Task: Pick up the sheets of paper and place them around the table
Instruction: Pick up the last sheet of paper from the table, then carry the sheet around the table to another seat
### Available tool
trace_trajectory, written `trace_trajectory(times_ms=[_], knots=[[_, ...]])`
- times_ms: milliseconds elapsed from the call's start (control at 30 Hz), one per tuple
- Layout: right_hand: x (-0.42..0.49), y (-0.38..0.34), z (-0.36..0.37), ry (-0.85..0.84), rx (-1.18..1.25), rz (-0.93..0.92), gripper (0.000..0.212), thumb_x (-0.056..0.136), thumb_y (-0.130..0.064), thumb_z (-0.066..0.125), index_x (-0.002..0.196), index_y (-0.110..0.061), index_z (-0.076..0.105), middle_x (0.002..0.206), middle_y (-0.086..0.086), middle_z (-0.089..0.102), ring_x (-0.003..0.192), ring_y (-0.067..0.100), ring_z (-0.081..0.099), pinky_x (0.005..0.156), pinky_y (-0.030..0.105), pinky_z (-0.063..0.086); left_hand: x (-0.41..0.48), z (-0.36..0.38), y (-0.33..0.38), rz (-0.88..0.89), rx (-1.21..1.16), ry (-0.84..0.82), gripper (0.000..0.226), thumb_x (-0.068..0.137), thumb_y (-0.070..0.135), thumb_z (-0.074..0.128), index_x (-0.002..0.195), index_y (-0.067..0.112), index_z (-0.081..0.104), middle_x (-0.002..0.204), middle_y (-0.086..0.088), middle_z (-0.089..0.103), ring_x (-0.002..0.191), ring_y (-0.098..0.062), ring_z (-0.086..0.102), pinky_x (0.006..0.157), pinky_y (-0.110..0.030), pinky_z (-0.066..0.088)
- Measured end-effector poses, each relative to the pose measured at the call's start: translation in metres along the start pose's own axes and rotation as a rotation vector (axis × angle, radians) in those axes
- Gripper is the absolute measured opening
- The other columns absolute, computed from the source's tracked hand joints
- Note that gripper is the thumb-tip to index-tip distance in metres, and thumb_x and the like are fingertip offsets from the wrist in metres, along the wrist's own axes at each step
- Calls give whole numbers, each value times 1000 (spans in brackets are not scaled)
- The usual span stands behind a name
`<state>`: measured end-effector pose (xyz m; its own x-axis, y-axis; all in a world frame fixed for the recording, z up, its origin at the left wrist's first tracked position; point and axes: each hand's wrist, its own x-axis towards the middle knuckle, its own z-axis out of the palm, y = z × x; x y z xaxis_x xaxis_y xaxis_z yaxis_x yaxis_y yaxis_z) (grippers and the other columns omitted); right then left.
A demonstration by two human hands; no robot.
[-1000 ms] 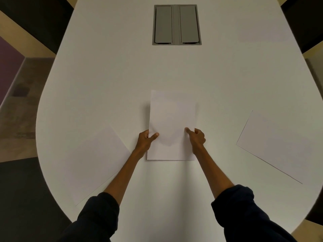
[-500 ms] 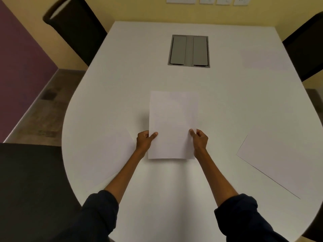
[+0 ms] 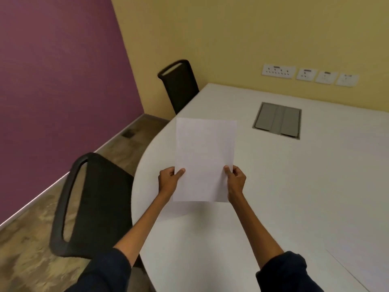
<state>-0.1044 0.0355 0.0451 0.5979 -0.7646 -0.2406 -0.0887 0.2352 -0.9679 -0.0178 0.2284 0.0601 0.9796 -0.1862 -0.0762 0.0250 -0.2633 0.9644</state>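
A white sheet of paper (image 3: 205, 159) is held up above the white table (image 3: 284, 197), near its left rim. My left hand (image 3: 169, 182) pinches the sheet's lower left edge, thumb on top. My right hand (image 3: 235, 181) pinches the lower right edge the same way. Whether the sheet is single or a thin stack cannot be told. Another sheet (image 3: 364, 262) lies flat on the table at the lower right, its edge just visible. A faint sheet outline (image 3: 168, 211) shows on the table under the held paper.
A grey cable hatch (image 3: 277, 123) is set into the table's middle. One black chair (image 3: 90, 207) stands at the near left, another black chair (image 3: 180, 85) at the far left. Purple and yellow walls close the corner; wall sockets (image 3: 307, 75) sit above the table's far end.
The view has swung left and up, showing the walls and chairs. Both hands lifted the sheet higher off the table and carried it toward the table's left side.
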Motion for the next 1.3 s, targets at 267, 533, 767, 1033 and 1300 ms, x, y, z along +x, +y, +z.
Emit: trace_trajectory(times_ms=[267,533,767,1033,1300], knots=[[-64,-39,128,-219,41,-115,18,90,-20,67,99,-4,68,93,3,67,80,16,59,71,27,48,-17,-139,15,91,-106,249,28,90,22,68,85,-6,64,86,-18,71,77,-36,68,71,-48,57],[-187,-23,259,-371,66,-149,15,90,-24,66,95,-10,66,88,-5,64,78,9,56,67,22,45,-54,-311,-13,150,-213,399,7,88,25,69,88,18,70,90,2,75,80,-18,73,69,-37,60],[-296,5,365,-501,89,-109,13,92,-24,63,95,-12,67,92,-7,67,84,11,58,71,25,44,-85,-457,-45,173,-183,525,30,86,26,72,58,28,62,59,11,62,47,0,51,44,-19,40],[-369,33,479,-621,45,-98,11,93,-17,59,91,-9,65,89,-2,66,83,17,56,73,29,45,-84,-578,-84,169,-181,645,35,90,23,68,63,14,48,56,8,45,46,0,34,45,-14,28],[-378,61,619,-700,54,-116,10,90,-17,62,90,-7,63,86,-3,66,76,11,58,66,22,48,-17,-674,-123,136,-170,744,28,92,24,67,67,17,57,54,16,48,46,1,36,46,-14,31]])
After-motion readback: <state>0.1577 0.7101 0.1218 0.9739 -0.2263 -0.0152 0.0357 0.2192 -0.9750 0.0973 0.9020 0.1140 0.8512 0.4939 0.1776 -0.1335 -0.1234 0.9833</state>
